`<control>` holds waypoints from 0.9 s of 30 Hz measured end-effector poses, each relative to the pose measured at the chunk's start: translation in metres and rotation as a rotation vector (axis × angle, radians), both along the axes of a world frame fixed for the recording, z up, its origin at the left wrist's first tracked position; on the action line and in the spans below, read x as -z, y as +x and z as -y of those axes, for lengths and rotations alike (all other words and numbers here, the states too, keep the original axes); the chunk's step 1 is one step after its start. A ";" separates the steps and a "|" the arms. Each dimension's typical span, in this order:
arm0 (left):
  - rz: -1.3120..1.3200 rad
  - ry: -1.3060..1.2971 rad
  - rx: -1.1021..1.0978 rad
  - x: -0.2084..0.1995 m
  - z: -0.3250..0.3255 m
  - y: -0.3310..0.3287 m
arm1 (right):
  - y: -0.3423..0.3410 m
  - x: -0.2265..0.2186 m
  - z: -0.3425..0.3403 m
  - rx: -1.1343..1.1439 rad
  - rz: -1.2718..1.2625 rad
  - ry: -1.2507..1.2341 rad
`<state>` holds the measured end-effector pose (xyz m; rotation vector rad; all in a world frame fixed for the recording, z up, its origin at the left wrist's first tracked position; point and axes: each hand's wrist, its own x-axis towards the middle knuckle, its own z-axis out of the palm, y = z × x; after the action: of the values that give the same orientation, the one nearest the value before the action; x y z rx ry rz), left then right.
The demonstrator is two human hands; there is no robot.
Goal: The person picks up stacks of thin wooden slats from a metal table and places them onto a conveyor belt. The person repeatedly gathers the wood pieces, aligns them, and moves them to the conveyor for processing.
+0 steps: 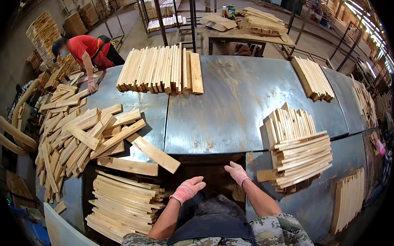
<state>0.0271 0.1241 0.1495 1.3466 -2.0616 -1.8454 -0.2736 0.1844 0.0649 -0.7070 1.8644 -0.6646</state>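
Note:
My left hand, in a pinkish work glove, hovers in front of my body with its fingers stretched to the right and nothing in them. Opposite it, my right hand is gloved too and empty, its fingers pointing left. A dark gap in the metal table lies beneath and between them. Nearest my left hand is a row of wooden slats packed side by side. Two loose boards lie just beyond that row. To the right of my right hand, a stack of slats rests on the table, with more slats standing behind it.
A jumbled heap of boards covers the table's left end. Across the metal table sits a long row of slats; further bundles lie at right. A person in a red shirt leans over the far left corner.

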 end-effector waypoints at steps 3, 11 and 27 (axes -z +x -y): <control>-0.114 0.100 -0.208 0.019 0.070 -0.007 | -0.024 -0.006 0.090 -0.027 -0.057 0.026; -0.242 0.010 -0.826 0.102 0.334 -0.006 | -0.070 -0.002 0.366 -0.138 -0.267 0.174; -0.033 -0.231 -1.166 0.170 0.690 -0.008 | -0.060 0.146 0.720 0.274 -0.059 -0.523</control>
<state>0.0188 -0.5657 -0.0202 1.8027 -0.9533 -1.0372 -0.3331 -0.5358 -0.0815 -0.8090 1.8720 -1.3515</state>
